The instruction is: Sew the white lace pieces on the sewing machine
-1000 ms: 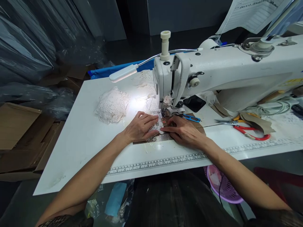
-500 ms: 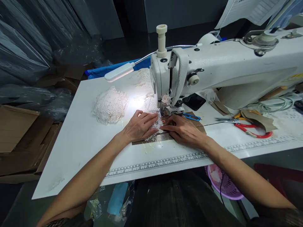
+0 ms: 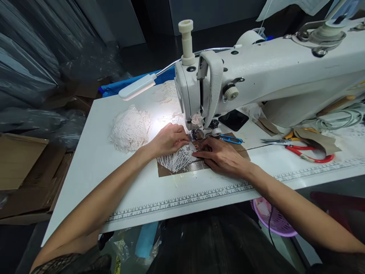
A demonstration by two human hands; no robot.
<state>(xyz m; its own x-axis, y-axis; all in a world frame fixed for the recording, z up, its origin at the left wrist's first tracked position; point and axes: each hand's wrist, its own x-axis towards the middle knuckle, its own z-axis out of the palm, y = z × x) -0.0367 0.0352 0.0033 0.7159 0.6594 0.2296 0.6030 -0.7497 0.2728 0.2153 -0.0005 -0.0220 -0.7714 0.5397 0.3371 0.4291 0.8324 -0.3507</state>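
Observation:
White lace trim (image 3: 180,159) lies by the presser foot of the sewing machine (image 3: 256,80), over a brown sheet on the table. My left hand (image 3: 168,140) is closed on the lace just left of the needle area, fingertips pinched together. Close to the right side of the foot, my right hand (image 3: 219,154) has its index finger stretched to the lace edge and the other fingers bent. Whether its thumb and fingers grip anything is hidden. Blue thread snips (image 3: 231,139) lie just behind the right hand. A crumpled lace pile (image 3: 129,129) sits to the left.
Red-handled scissors (image 3: 309,154) and a dark phone (image 3: 234,120) lie on the right of the white table (image 3: 94,160). A lamp (image 3: 137,86) hangs low by the machine head. A purple basket (image 3: 275,220) stands below the front edge; cardboard boxes (image 3: 23,163) are at left.
My left hand has risen and gone from lying flat on the lace to a pinch. More lace now shows spread below it. The right hand stays nearly in place; the view has shifted slightly.

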